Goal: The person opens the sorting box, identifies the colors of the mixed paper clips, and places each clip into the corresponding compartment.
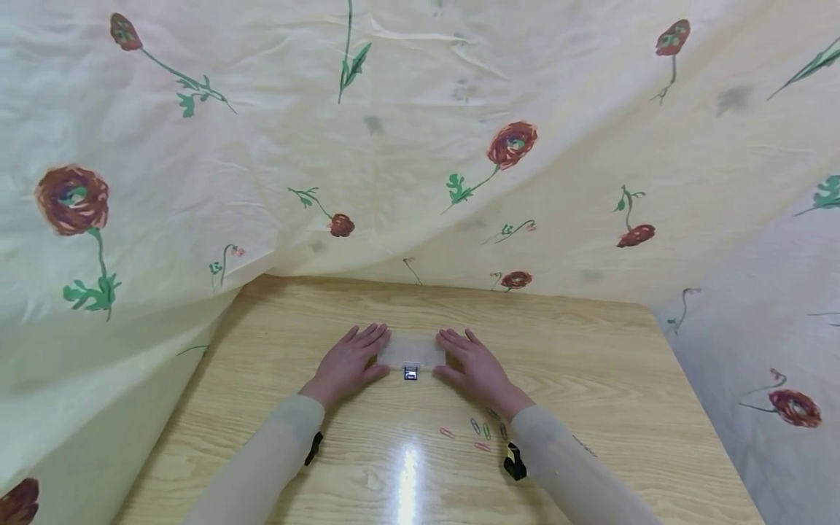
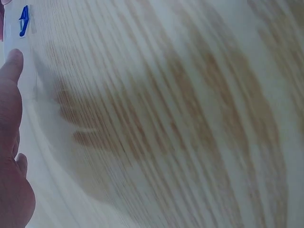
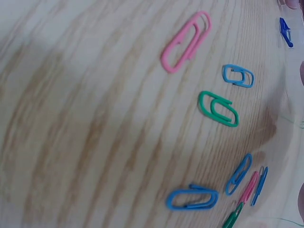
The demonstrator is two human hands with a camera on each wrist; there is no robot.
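Note:
A small clear plastic box (image 1: 413, 350) lies on the wooden table, a blue-edged latch (image 1: 410, 373) on its near side. My left hand (image 1: 346, 366) lies at the box's left end, fingers fairly straight at the far corner and thumb at the near one. Mirroring it, my right hand (image 1: 477, 370) touches the right end. The left wrist view has the left thumb (image 2: 13, 66) near the blue latch (image 2: 24, 21). Only slivers of the right hand show at the edge of the right wrist view. What is inside the box is too faint to tell.
Several paper clips lie loose near my right wrist, among them a pink clip (image 3: 186, 42), a green clip (image 3: 218, 109) and a blue clip (image 3: 192, 198). Flower-patterned cloth (image 1: 394, 160) hangs behind the table (image 1: 590, 343) and along its sides.

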